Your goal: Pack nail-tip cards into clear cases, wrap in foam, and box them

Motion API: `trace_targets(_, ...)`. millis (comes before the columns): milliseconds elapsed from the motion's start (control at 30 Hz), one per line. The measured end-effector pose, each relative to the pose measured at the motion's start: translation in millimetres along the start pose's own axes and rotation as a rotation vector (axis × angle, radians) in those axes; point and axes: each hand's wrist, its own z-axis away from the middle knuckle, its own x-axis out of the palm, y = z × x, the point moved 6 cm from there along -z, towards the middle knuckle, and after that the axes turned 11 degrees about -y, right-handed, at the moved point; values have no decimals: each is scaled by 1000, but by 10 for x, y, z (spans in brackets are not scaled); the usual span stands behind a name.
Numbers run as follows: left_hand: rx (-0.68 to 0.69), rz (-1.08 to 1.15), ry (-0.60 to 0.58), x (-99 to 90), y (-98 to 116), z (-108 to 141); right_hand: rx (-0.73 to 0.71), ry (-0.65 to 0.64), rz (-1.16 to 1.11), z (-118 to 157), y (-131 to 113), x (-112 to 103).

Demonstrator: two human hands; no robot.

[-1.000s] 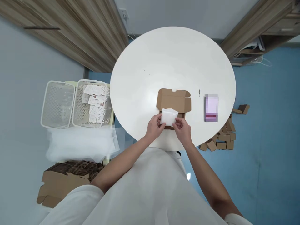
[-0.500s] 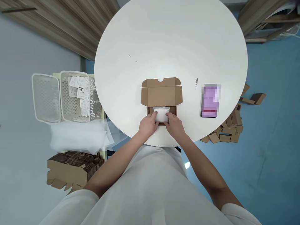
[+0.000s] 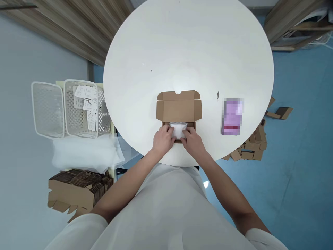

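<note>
A small brown cardboard box lies near the front edge of the table, its lid folded back away from me. Inside sits a white wrapped packet, soft-looking, with what it contains hidden. My left hand holds the packet's left side, fingers bent over the box and thumb at the near edge. On the opposite side my right hand grips it in the same way. Both hands cover parts of the box's side walls.
A purple pixelated item lies right on the white round table. White baskets, one with printed papers, stand left above white wrapping sheets and stacked flat cardboard. Cardboard boxes lie at the right.
The view has shifted slightly, so everything sits a little lower in the picture. Both hands stay on the packet in the box, with only slight finger movement.
</note>
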Motion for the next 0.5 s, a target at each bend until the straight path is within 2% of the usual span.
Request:
trace_targets(133, -1, 179, 197, -235, -118, 61, -71, 160, -110, 87, 27, -335)
trace_targets(267, -92, 498, 282, -409, -443, -23, 59, 348, -270, 17, 355, -698)
trace_targets(367, -219, 691, 373, -530, -695, -125, 161, 244, -473, -181, 590, -709)
trace_targets(433, -262, 775, 411, -593, -782, -192, 149, 191, -666, -293, 643, -656)
trace_targets(500, -221, 879, 310, -583, -772, -288, 157, 134, -837, -360, 642, -556)
